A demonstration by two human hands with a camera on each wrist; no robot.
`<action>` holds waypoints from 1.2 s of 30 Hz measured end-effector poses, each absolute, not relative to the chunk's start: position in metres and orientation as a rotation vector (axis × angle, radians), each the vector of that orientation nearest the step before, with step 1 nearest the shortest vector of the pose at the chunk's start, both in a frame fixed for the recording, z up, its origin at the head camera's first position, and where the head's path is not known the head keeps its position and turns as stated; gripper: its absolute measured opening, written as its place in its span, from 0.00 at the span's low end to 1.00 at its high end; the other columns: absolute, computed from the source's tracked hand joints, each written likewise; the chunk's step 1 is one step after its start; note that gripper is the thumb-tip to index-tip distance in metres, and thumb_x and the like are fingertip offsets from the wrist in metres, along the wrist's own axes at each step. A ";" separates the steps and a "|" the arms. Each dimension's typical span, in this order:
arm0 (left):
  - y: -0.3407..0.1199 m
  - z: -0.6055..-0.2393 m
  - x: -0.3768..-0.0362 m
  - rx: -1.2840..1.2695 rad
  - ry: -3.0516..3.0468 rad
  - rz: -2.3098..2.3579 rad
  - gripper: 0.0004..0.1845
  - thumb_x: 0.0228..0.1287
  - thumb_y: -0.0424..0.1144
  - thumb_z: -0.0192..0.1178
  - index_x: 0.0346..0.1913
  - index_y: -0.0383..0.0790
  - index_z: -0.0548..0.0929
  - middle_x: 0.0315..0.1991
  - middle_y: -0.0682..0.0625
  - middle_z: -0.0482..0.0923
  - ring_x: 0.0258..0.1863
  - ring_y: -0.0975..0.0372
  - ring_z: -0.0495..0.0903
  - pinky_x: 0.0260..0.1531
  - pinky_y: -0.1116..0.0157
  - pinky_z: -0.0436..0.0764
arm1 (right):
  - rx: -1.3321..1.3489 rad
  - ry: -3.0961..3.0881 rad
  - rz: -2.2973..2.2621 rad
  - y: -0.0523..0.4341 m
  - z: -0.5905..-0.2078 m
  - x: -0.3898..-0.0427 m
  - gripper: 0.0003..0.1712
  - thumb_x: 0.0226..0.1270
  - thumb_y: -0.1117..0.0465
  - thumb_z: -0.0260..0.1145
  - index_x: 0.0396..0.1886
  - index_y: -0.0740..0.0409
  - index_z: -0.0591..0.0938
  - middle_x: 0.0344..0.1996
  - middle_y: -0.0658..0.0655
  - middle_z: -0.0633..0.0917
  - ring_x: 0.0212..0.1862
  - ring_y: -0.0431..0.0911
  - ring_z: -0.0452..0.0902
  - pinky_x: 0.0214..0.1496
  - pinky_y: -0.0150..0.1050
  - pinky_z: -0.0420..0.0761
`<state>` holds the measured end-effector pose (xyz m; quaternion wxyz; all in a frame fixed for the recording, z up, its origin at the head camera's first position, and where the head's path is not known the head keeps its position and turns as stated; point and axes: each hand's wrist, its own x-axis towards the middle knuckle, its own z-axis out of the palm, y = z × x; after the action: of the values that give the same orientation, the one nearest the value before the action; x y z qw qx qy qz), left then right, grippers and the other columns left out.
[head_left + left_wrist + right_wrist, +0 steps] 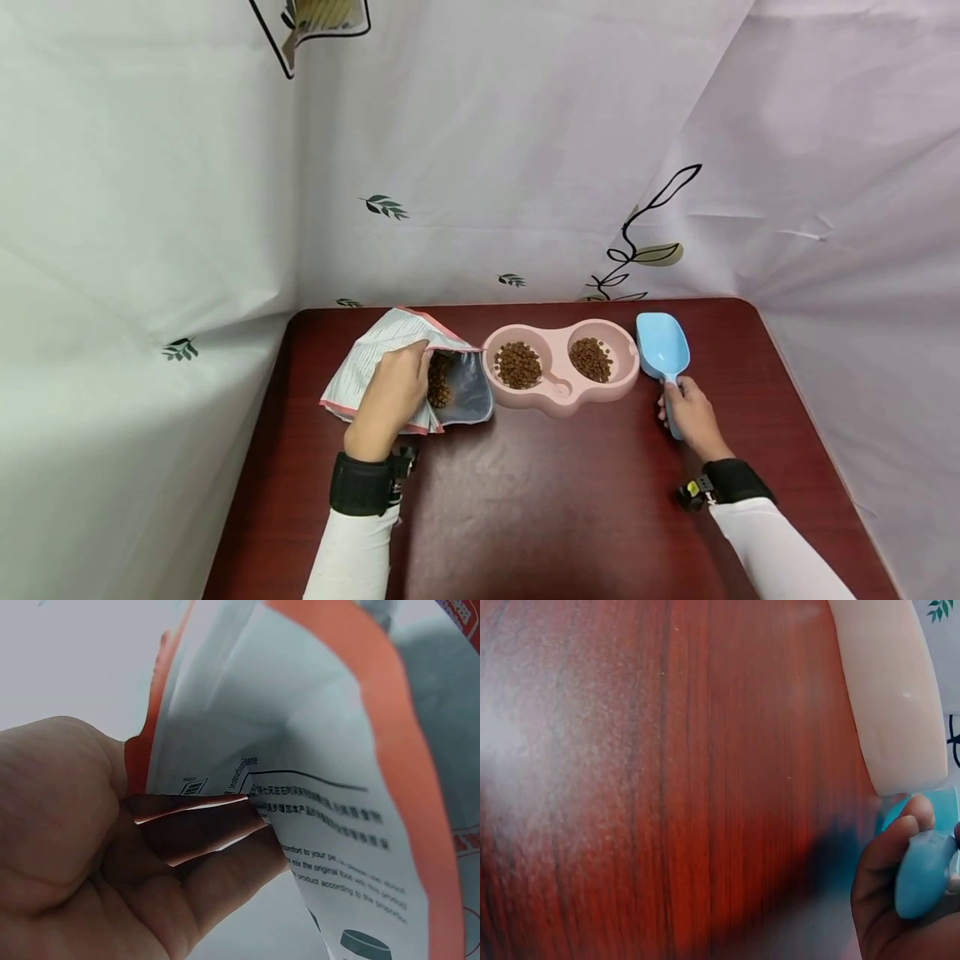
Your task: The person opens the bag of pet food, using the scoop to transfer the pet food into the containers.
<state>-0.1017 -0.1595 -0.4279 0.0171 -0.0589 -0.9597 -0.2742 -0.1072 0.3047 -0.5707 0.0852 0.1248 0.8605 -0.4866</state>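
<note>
My left hand (393, 387) grips the upper edge of a white and red pet food bag (367, 354), whose mouth gapes to the right. Brown kibble (438, 383) lies inside it. In the left wrist view, the bag's printed panel (330, 847) passes between thumb and fingers. With my right hand (695, 417) I hold the handle of a light blue scoop (663, 343), and its bowl looks empty. Between the hands stands a pink double pet bowl (555, 346) with kibble in both hollows. In the right wrist view the scoop handle (924, 877) shows within the curled fingers.
The dark red wooden table (525, 500) has its far edge against a white leaf-patterned cloth (480, 167). The bag's mouth is close to the bowl's left end, and the scoop lies close to its right end.
</note>
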 end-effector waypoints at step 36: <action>-0.160 -0.426 -0.100 -0.185 -2.985 -0.856 0.20 0.82 0.39 0.49 0.65 0.30 0.80 0.59 0.34 0.83 0.55 0.44 0.85 0.50 0.47 0.85 | 0.378 2.417 -1.456 0.312 -0.574 -0.089 0.33 0.87 0.50 0.38 0.72 0.76 0.54 0.43 0.66 0.82 0.32 0.40 0.83 0.33 0.39 0.85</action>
<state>-0.1003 -0.1602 -0.4263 0.0153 -0.0594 -0.9595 -0.2751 -0.0894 0.3117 -0.5743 0.1467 0.1315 0.8399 -0.5058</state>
